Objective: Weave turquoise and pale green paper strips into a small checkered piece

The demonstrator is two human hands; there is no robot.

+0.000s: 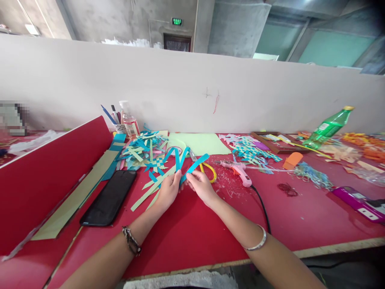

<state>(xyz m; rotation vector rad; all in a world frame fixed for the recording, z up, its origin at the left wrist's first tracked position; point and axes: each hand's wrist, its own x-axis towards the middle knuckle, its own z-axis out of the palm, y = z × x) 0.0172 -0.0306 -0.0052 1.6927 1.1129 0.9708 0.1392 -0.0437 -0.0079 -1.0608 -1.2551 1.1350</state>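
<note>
Blue paper strips [178, 159] stand up folded from the fingers of my left hand [169, 189], which is closed on them. My right hand [202, 187] pinches another blue strip [198, 161] that slants up to the right. Both hands meet low over the red table, and their fingertips nearly touch. Just behind them lie yellow-handled scissors [210, 171], partly hidden by the strips and my hand. Pale green strips [152, 192] lie to the left of my left hand. A pile of cut blue and green strips [141, 148] sits further back.
A black phone [110, 198] lies left, beside long paper strips [81, 194] and a red divider [57, 176]. To the right are a pink glue gun [239, 170] with a black cord, woven paper pieces [249, 149], a tilted green bottle [329, 127] and a purple device [359, 202].
</note>
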